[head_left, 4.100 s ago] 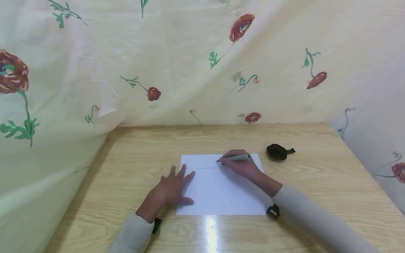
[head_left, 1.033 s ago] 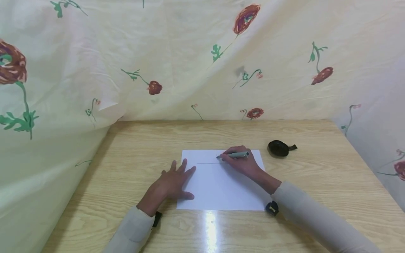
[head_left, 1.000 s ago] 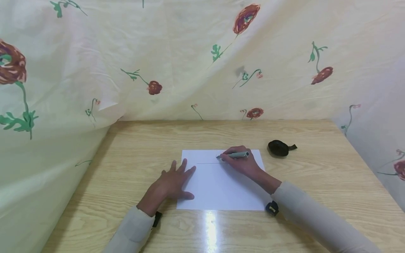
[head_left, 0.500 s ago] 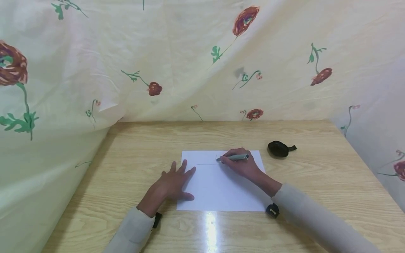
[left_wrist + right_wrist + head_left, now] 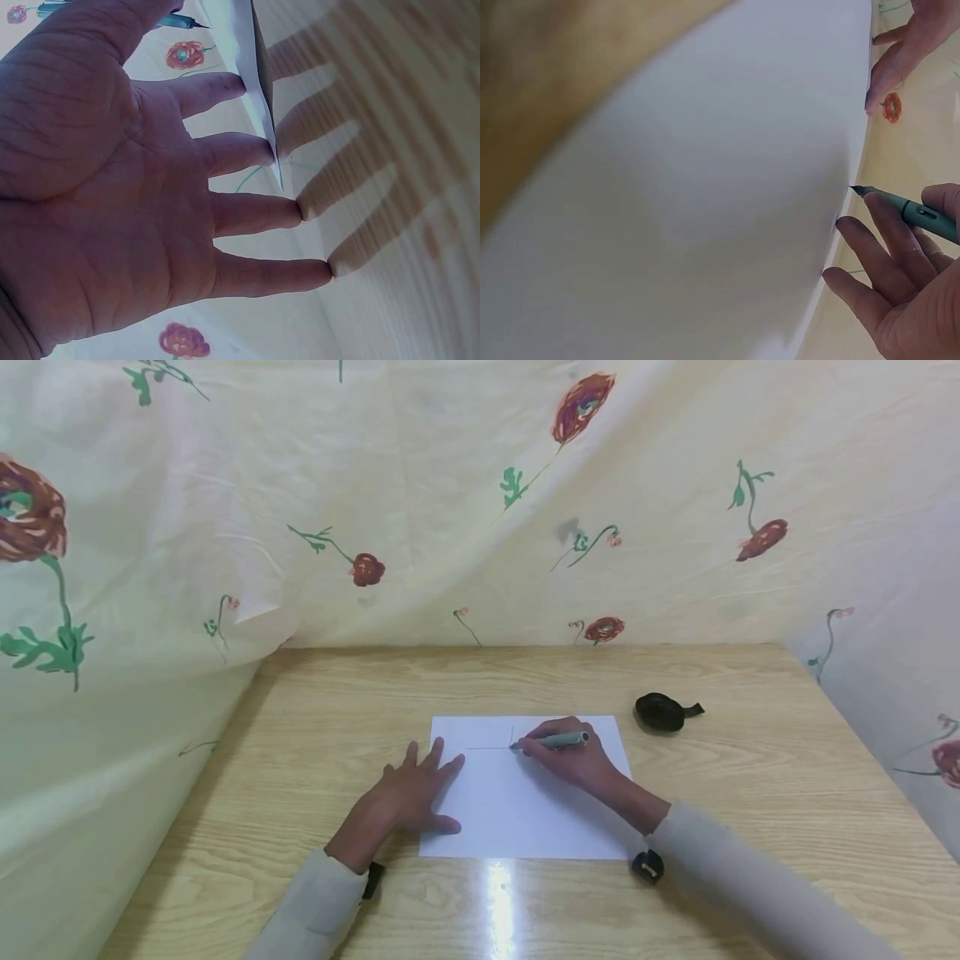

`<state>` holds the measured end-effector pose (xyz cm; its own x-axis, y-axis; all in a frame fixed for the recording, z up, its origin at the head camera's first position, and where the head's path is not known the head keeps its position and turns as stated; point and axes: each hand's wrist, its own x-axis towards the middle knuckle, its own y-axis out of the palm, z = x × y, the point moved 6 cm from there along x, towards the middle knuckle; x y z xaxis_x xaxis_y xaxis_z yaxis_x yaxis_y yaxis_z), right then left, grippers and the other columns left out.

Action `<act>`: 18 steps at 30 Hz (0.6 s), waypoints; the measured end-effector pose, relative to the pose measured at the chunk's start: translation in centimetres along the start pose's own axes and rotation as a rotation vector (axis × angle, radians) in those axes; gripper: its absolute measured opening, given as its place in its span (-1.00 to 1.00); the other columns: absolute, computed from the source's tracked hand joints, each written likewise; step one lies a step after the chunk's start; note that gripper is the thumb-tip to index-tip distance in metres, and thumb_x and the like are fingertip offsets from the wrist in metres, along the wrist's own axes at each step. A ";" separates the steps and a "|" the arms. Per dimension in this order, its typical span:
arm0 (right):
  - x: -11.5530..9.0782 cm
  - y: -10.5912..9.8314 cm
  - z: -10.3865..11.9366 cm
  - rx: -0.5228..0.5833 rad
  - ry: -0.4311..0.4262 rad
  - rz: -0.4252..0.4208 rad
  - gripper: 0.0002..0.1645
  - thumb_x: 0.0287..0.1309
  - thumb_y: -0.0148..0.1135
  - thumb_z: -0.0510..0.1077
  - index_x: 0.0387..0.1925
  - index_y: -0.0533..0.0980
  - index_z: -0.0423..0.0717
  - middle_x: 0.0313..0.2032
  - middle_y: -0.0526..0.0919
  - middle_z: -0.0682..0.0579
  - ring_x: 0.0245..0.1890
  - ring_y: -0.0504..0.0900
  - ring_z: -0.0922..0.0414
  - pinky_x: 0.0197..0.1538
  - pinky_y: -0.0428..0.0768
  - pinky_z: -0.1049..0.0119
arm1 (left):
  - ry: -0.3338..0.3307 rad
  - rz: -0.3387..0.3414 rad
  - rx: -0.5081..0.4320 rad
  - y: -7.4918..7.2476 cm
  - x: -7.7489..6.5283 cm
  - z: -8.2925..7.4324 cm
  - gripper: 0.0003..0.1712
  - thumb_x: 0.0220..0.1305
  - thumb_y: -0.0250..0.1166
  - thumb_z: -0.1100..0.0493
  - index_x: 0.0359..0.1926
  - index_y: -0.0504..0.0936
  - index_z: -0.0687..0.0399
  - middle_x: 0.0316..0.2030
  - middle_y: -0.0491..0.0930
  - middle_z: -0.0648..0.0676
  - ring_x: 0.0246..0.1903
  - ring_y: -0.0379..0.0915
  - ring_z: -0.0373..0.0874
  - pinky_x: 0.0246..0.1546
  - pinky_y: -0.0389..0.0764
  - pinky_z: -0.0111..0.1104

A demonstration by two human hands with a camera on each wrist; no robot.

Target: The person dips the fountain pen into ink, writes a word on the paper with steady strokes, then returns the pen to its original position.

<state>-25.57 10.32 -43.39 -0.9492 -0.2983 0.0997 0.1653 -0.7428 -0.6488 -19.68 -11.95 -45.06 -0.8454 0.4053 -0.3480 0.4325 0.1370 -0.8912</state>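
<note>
A white sheet of paper (image 5: 495, 802) lies on the wooden table, with a thin horizontal line and a short upright stroke near its top. My right hand (image 5: 573, 756) pinches a grey-green pen (image 5: 564, 740), its tip touching the paper where the two strokes meet. In the right wrist view the pen (image 5: 922, 215) sits between thumb and fingers, tip at the paper. My left hand (image 5: 408, 797) rests with spread fingers on the sheet's left edge. The left wrist view shows that hand (image 5: 135, 195) with straight fingers, some on the paper (image 5: 240, 52), others on the wood.
A small black round object with a short tab (image 5: 660, 712) lies right of the paper's top corner. The wooden table (image 5: 337, 693) is bordered at the back and sides by a flowered cloth (image 5: 420, 527). Light glares on the table in front of the paper.
The pen tip has moved down towards me, leaving a short upright stroke that now reaches the horizontal line. The left hand has stayed in place on the paper.
</note>
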 end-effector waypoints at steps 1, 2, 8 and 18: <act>-0.1 0.0 0.1 -0.005 -0.004 0.001 -0.85 0.16 0.41 -0.09 -0.35 0.77 -0.08 -0.48 0.75 0.17 -0.53 0.59 0.22 -0.41 0.51 0.31 | -0.001 -0.001 0.001 0.0 0.0 0.0 0.10 0.11 0.45 -0.24 0.56 0.12 -0.09 0.55 -0.11 0.28 0.46 -0.25 0.46 0.19 0.12 0.44; -0.2 0.1 0.2 -0.005 -0.005 0.002 -0.85 0.16 0.41 -0.09 -0.35 0.77 -0.09 -0.48 0.75 0.16 -0.53 0.59 0.22 -0.41 0.51 0.31 | -0.003 -0.001 0.002 0.0 0.0 0.0 0.10 0.11 0.45 -0.24 0.56 0.12 -0.09 0.55 -0.11 0.27 0.46 -0.25 0.46 0.19 0.12 0.44; -0.4 0.2 0.4 -0.021 -0.014 0.002 -0.87 0.14 0.42 -0.11 -0.36 0.77 -0.08 -0.46 0.75 0.16 -0.53 0.58 0.24 -0.43 0.50 0.33 | -0.011 0.003 0.004 0.2 0.2 0.2 0.10 0.11 0.45 -0.25 0.56 0.12 -0.13 0.55 -0.13 0.25 0.47 -0.27 0.44 0.20 0.11 0.43; -1.0 0.6 0.8 -0.069 -0.016 0.008 -0.87 0.11 0.42 -0.09 -0.37 0.77 -0.06 -0.47 0.74 0.17 -0.53 0.55 0.25 -0.45 0.48 0.33 | -0.010 -0.003 0.008 0.2 0.2 0.1 0.10 0.10 0.45 -0.26 0.56 0.13 -0.13 0.55 -0.12 0.25 0.46 -0.25 0.44 0.20 0.12 0.44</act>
<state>-24.27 9.72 -43.23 -0.9436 -0.3139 0.1058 0.1536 -0.6977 -0.6997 -19.84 -11.94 -45.38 -0.8498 0.3957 -0.3483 0.4276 0.1309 -0.8945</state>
